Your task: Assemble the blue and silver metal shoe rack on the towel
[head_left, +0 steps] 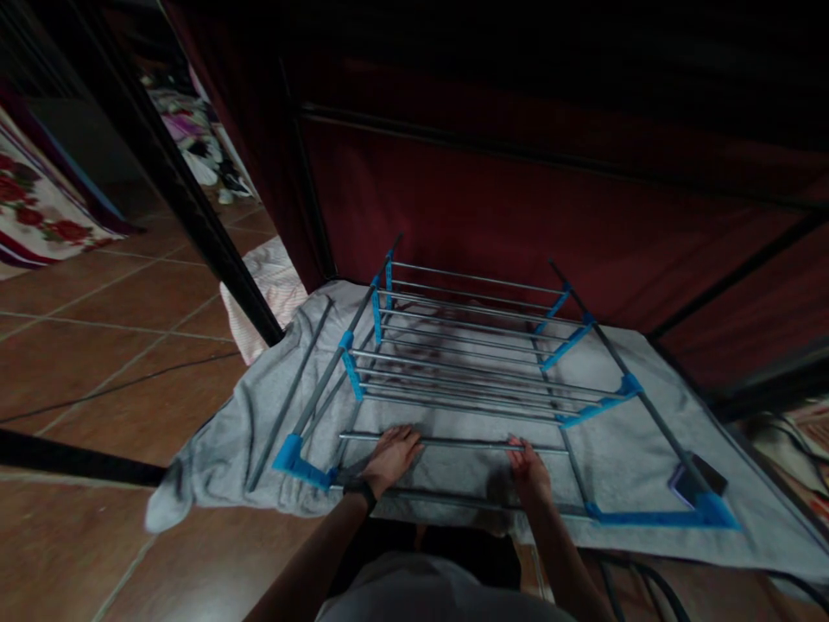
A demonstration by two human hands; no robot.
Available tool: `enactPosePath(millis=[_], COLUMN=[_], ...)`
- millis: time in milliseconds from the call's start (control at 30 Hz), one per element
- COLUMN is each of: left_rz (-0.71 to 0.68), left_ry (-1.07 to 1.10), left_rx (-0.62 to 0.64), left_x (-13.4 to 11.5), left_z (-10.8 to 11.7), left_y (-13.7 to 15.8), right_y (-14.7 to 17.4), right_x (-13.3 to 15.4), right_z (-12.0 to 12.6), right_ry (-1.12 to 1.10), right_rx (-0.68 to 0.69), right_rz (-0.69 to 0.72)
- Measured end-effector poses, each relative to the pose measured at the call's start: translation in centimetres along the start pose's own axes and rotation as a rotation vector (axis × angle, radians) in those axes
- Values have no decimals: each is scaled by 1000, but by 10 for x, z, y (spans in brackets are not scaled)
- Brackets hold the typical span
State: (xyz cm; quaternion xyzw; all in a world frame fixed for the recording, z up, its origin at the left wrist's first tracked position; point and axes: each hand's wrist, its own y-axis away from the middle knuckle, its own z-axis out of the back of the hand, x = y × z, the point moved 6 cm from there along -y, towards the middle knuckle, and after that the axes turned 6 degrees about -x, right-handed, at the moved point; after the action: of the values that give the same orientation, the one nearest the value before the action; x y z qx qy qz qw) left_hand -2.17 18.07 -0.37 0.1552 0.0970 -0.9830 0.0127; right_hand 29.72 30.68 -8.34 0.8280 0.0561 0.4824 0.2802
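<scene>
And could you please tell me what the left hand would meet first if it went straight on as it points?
Past the rod it is touching, the left hand would probably meet the next bar of the rack first, though how high that bar sits is hard to judge.

Dim, soft (top nearly black).

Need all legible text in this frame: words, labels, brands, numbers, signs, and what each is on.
None legible.
Blue plastic joints on the rack: too blurred to tell if marked.
Dark wristband at the left hand: nothing readable.
Phone on the gray cloth: nothing readable.
</scene>
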Motion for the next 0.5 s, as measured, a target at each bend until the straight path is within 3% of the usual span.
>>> enactPosePath(millis=[500], left_rz=[3], left_ry=[52], left_rx=[42], left_x=[-2], left_z=[0], left_y=[-1], right_y=[-2], right_x=[7], right_z=[-1], right_ry=[91], right_rx=[69], right_rz=[69])
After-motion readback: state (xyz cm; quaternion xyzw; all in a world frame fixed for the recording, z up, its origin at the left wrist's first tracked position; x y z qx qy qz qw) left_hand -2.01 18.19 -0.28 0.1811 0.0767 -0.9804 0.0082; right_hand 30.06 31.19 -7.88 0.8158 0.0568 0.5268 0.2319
